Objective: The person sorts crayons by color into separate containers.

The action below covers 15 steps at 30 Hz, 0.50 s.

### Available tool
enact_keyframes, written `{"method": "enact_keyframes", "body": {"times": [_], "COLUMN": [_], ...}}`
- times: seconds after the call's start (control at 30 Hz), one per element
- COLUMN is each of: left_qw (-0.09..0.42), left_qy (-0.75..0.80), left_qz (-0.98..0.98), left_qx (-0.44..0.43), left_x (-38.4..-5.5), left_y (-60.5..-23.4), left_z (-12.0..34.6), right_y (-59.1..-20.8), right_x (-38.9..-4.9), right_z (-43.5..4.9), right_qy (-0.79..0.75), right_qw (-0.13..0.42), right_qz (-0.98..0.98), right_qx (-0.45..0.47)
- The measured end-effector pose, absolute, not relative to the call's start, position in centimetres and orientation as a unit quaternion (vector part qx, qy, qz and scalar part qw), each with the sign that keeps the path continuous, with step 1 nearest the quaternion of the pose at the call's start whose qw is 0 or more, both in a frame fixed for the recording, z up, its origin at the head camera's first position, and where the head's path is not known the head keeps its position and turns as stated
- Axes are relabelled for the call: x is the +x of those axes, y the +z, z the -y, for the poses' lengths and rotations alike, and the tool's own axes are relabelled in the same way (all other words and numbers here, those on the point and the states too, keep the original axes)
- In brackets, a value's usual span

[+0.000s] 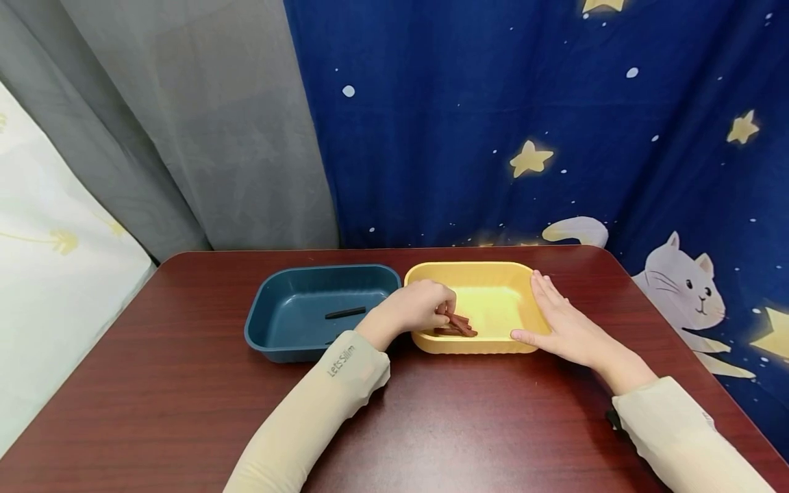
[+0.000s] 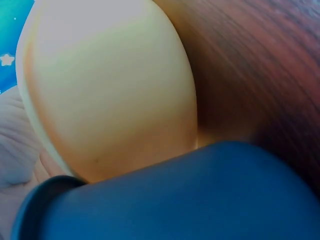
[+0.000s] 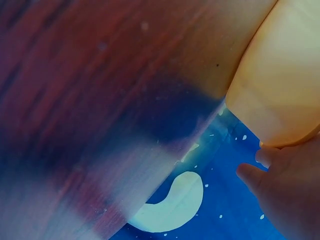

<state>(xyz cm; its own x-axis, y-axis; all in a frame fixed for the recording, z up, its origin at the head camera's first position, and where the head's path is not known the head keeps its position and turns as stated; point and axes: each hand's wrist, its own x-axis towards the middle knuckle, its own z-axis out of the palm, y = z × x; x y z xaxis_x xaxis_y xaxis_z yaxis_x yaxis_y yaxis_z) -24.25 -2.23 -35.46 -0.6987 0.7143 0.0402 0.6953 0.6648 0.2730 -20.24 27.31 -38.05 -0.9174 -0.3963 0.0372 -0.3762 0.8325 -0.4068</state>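
Observation:
A yellow rectangular bin (image 1: 481,346) stands on the table, with several reddish-brown sticks (image 1: 462,329) in its left front corner. My left hand (image 1: 425,305) reaches over the bin's left side, with curled fingers gripping at these sticks; its fingertips are partly hidden. My right hand (image 1: 567,331) rests on the bin's right end, fingers straight along the rim and thumb at the front edge. In the left wrist view the yellow bin's outer wall (image 2: 120,100) shows beside the blue bin (image 2: 200,200). The right wrist view shows my right fingers (image 3: 252,176) at the yellow wall (image 3: 280,90).
Left of the yellow bin stands the dark blue bin, holding a black stick (image 1: 345,313) and another dark piece partly behind my left forearm. Both bins stand near the far edge of the brown table (image 1: 444,424). Curtains (image 1: 431,137) hang behind.

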Motion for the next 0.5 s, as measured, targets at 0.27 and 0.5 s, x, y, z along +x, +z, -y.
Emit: {"method": "enact_keyframes", "body": {"times": [0.27, 0.5], "left_qw": [0.009, -0.032], "left_qy": [0.123, 0.12], "left_qz": [-0.909, -0.909], "left_qx": [0.397, 0.398], "left_x": [-23.1, -20.9], "left_y": [-34.2, -32.5], "left_z": [3.8, 7.0], "right_y": [-37.9, -37.7], "right_x": [-20.2, -20.0], "right_z": [-27.1, -27.0], "right_qy": [-0.204, -0.205], "right_qw": [0.024, 0.026], "right_qz": [-0.958, -0.958], "right_qx": [-0.199, -0.2]}}
